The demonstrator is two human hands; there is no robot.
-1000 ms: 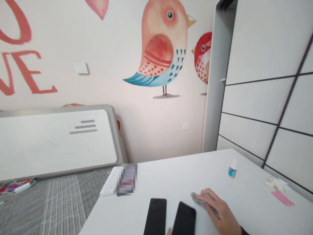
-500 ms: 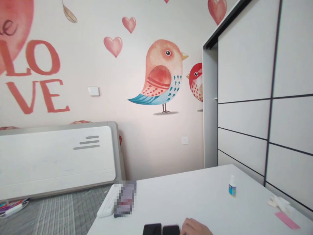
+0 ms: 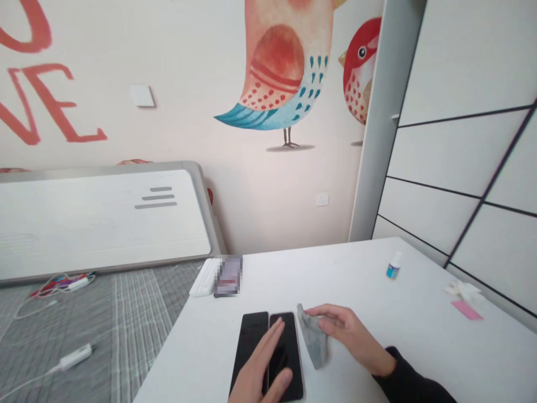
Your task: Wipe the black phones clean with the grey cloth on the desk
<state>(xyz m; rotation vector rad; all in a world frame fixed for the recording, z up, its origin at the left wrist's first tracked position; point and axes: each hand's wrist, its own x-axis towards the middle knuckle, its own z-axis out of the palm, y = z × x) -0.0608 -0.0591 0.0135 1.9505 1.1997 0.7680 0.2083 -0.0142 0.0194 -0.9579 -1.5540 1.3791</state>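
Note:
Two black-screened phones lie side by side on the white table: a left phone (image 3: 250,336) and a right phone (image 3: 287,352). My left hand (image 3: 262,366) is over them, its fingers stretched out and its thumb apart, holding nothing. I cannot tell whether it touches the screens. Just right of the phones is a crumpled grey cloth (image 3: 314,341). My right hand (image 3: 346,333) grips the cloth's upper right edge between thumb and fingers. Parts of both phones are hidden under my left hand.
Farther back on the table (image 3: 335,280) are a white case-like object (image 3: 205,278) and a blurred-out phone-like item (image 3: 229,277). A small bottle (image 3: 393,267), white crumpled material (image 3: 464,291) and a pink strip (image 3: 467,310) lie at right. A bed with a charger (image 3: 76,356) is at left.
The view has tilted down, bringing more of the table into sight. My left hand has come into view over the phones, and the grey cloth now shows in my right hand.

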